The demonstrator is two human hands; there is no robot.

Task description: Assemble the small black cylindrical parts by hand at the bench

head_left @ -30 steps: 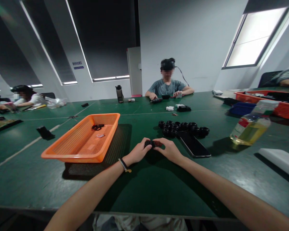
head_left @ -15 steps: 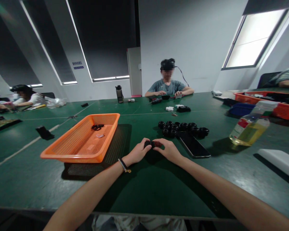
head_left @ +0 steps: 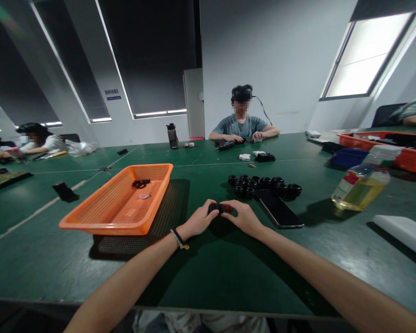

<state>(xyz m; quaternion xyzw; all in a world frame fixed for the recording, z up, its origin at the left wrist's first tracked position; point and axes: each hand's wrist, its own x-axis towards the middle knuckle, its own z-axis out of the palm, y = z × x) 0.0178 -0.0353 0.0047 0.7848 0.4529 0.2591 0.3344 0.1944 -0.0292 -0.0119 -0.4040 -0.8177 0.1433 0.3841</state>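
Note:
Between my two hands is a small round black part, held just above the green table; its exact kind is too small to make out. The fingers of my left hand are closed around its left side. From the other side, the thumb and fingertips of my right hand pinch its right edge. Beyond my right hand stands a cluster of similar round black parts. A black-screened smartphone lies against that cluster, to the right of my hand.
An orange plastic basket with a black cable inside stands at the left. On the right are a bottle of yellow liquid, a white box and a blue tray. A co-worker sits across the table.
My hands stay in nearly the same place, still on the round black part. Across the table, the co-worker's hands have shifted slightly.

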